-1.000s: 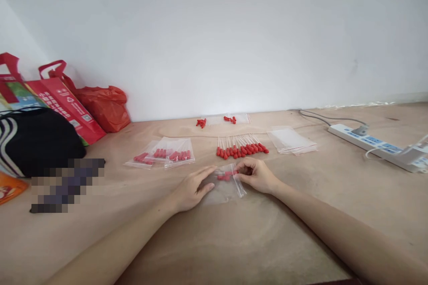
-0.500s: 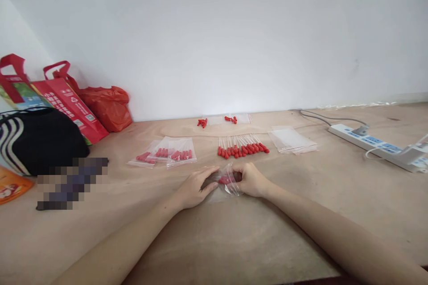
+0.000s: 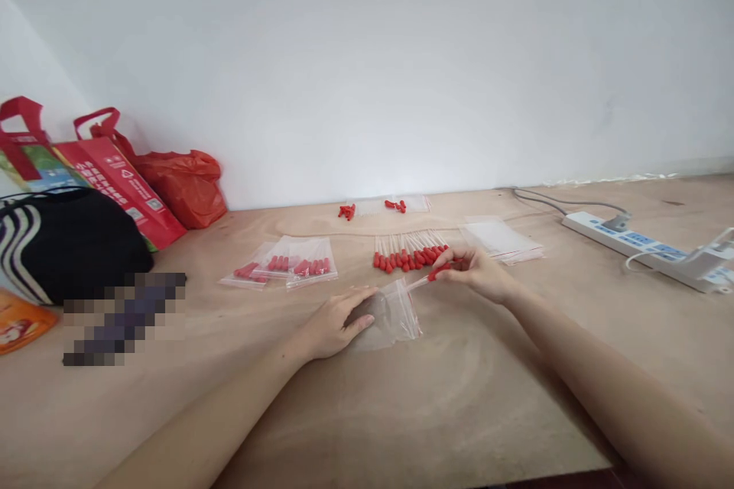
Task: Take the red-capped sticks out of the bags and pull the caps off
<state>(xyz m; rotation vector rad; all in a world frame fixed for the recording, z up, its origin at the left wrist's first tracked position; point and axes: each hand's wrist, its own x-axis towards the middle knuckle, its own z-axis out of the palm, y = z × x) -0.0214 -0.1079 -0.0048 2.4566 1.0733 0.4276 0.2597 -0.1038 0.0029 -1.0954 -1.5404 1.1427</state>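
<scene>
A clear zip bag (image 3: 395, 319) lies in front of me, its open end toward the right. My left hand (image 3: 342, 321) holds the bag's left part against the table, thumb and fingers on either side of a gap. Just beyond the bag's mouth, my right hand (image 3: 467, 273) pinches a dropper (image 3: 439, 271) by its red bulb. The dropper's pale stem points left to the bag's opening. A row of red-bulbed droppers (image 3: 410, 256) lies behind, stems pointing away. To the left are filled zip bags (image 3: 310, 263) with red bulbs showing through. Flat zip bags (image 3: 498, 238) lie stacked at right.
Near the wall are more bagged droppers (image 3: 395, 205). A white power strip (image 3: 642, 244) with plugs and cables lies at right. Along the left stand a black bag (image 3: 86, 244), a red shopping bag (image 3: 123, 183), a red plastic bag (image 3: 186, 187) and an orange packet (image 3: 23, 321).
My right hand has moved right and away from the bag, with a red bulb now outside its mouth. Red showed within the bag before. My left hand has stayed in place.
</scene>
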